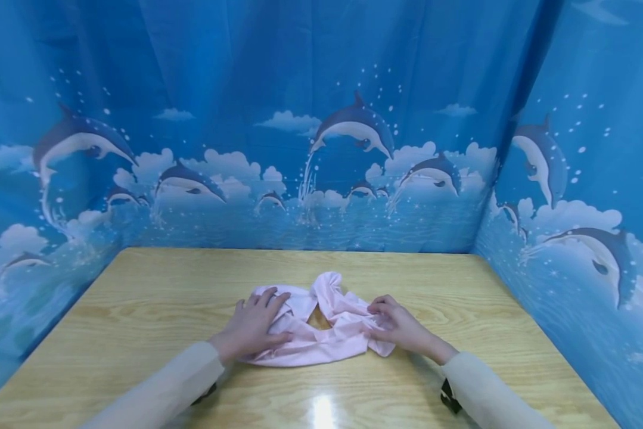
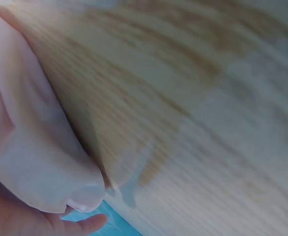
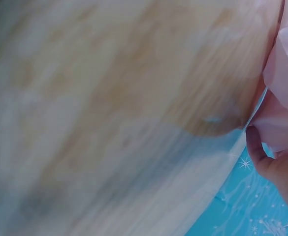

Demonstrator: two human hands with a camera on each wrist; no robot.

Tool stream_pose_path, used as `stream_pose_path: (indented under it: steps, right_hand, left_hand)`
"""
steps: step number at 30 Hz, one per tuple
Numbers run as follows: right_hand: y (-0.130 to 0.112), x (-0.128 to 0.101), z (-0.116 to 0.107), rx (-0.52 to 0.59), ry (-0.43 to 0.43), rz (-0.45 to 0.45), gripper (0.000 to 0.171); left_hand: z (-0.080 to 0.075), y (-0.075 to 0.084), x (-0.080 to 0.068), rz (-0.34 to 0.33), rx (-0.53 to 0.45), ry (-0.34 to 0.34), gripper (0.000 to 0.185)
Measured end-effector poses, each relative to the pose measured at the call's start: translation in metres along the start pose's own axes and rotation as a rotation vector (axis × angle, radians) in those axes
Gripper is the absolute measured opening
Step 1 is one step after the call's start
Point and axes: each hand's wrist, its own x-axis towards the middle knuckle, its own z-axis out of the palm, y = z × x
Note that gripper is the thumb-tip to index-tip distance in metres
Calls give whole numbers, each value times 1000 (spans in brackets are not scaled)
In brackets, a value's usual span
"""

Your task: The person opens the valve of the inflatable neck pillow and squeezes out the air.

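Note:
A crumpled pale pink cloth [image 1: 326, 342] lies on the wooden table, bunched into a rough ring with bare wood showing through its middle. One twisted fold stands up at its far side. My left hand [image 1: 257, 328] rests on the cloth's left part, fingers spread over it and thumb toward the middle. At the right end, my right hand [image 1: 401, 328] pinches the fabric between thumb and fingers. The left wrist view shows a smooth fold of the cloth [image 2: 40, 147] beside part of the hand [image 2: 30, 216]. In the right wrist view the hand [image 3: 281, 172] is at the cloth's edge [image 3: 281, 108].
The wooden table [image 1: 182, 286] has light grain and a bright reflection near the front. Blue curtains with dolphins and clouds [image 1: 278, 59] hang behind it and along both sides. Beige sleeves cover both forearms, with a dark band [image 1: 450, 396] at the right wrist.

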Motion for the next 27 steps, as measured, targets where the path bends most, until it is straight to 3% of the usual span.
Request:
stream_pose_path:
  steps: [5,11,15,18,27]
  right_hand:
    - [2,-1,0,-21,-12,10,40]
    - [3,-1,0,-43,-11,18,37]
    - [2,-1,0,-42,-19,29,37]
    - [1,-1,0,-34,-19,33,39]
    - [-1,-1,-2,-18,21,72,43]
  left_hand:
    - [0,-1,-2,28,-7,22,82]
    - [1,-2,-7,200,17,101,71]
    - [2,-1,-7,287,39,108,62]
    - [2,-2,-8,287,28,97,57]
    - [1,-12,-6,181,-7,89,61]
